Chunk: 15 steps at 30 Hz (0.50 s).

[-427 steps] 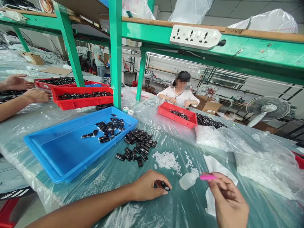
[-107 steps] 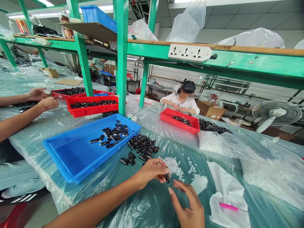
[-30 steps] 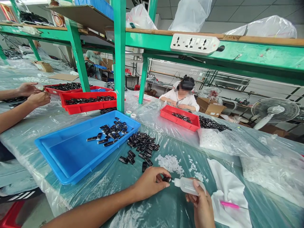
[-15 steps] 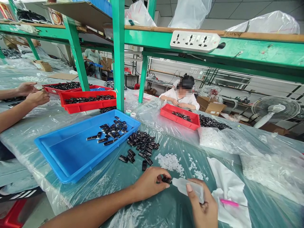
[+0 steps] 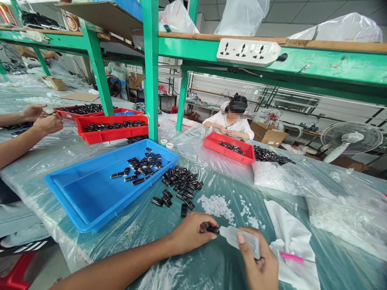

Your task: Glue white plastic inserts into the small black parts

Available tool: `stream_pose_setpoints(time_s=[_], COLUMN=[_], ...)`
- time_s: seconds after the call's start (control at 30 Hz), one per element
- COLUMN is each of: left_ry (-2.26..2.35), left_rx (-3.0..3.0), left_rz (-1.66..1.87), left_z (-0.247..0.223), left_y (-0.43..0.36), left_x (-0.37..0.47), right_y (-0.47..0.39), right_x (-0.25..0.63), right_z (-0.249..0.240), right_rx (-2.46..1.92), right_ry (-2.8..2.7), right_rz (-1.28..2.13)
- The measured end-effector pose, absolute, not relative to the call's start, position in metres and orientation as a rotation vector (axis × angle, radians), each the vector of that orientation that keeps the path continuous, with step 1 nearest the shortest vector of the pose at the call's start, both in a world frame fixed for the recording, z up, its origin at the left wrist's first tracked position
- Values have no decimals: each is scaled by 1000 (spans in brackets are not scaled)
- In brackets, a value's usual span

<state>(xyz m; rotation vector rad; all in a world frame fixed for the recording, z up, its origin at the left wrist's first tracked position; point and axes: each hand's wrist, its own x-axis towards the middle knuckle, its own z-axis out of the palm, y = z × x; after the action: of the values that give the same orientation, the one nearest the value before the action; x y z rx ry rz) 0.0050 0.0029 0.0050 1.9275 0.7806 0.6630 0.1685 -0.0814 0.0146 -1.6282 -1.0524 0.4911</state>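
Note:
Between thumb and fingers, my left hand (image 5: 193, 233) pinches a small black plastic piece (image 5: 213, 229). My right hand (image 5: 260, 257) is wrapped round a translucent squeeze bottle (image 5: 237, 238), tilted so its nozzle is at the black piece's right end. Whether the nozzle touches it, I cannot tell. Just beyond my hands lies a pile of small white pieces (image 5: 216, 206). Loose black pieces (image 5: 183, 181) are heaped beside the blue tray (image 5: 90, 189), which holds more of them. Right of the bottle, a pink-handled tool (image 5: 292, 257) rests on a white cloth (image 5: 292, 229).
Red trays (image 5: 111, 135) of black pieces stand at the back left, another red tray (image 5: 229, 152) across the table. Plastic bags of white pieces (image 5: 338, 217) lie at the right. A green post (image 5: 150, 80) rises behind the blue tray. Co-workers' hands (image 5: 45, 119) are at the left.
Almost nothing differs. Both my hands keep the same hold, with the bottle nozzle still at the black piece.

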Motion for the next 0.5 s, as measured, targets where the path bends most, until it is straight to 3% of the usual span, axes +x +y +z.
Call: stream_pose_setpoints(time_s=[0.5], left_ry=[869], left_rx=[2025], left_rz=[683], left_z=[5], left_y=[0], left_x=[5], right_y=[-84], right_x=[168], right_z=[7], right_rx=[-1588], right_ry=[-1132], right_rz=[410])
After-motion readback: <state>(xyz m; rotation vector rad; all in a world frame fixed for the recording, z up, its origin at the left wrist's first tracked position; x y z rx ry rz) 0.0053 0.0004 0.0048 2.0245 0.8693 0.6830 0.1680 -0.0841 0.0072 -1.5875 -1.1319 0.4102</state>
